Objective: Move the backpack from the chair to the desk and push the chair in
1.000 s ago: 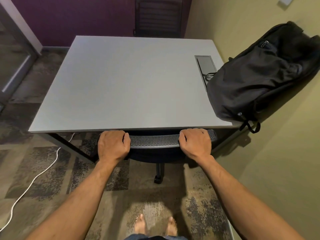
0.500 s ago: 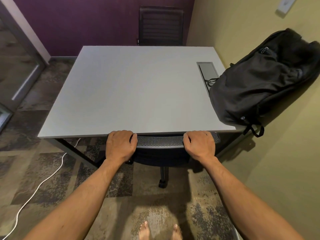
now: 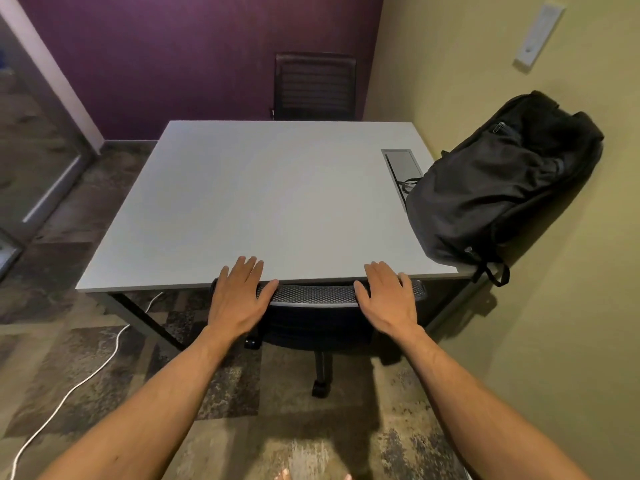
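The black backpack (image 3: 498,188) lies on the right side of the grey desk (image 3: 263,202), leaning against the yellow wall, its straps hanging over the front right corner. The black mesh-backed chair (image 3: 311,294) is tucked under the desk's front edge, only its backrest top and base showing. My left hand (image 3: 239,296) hovers over the left end of the backrest with fingers spread, holding nothing. My right hand (image 3: 388,299) is likewise open above the right end of the backrest.
A second dark chair (image 3: 315,86) stands at the far side against the purple wall. A recessed cable hatch (image 3: 401,164) sits in the desk next to the backpack. A white cable (image 3: 69,386) runs over the carpet at left. Glass partition at far left.
Both hands gripped the top of the chair's backrest before; now the fingers have opened and lifted off it. The view has pulled back from the desk.
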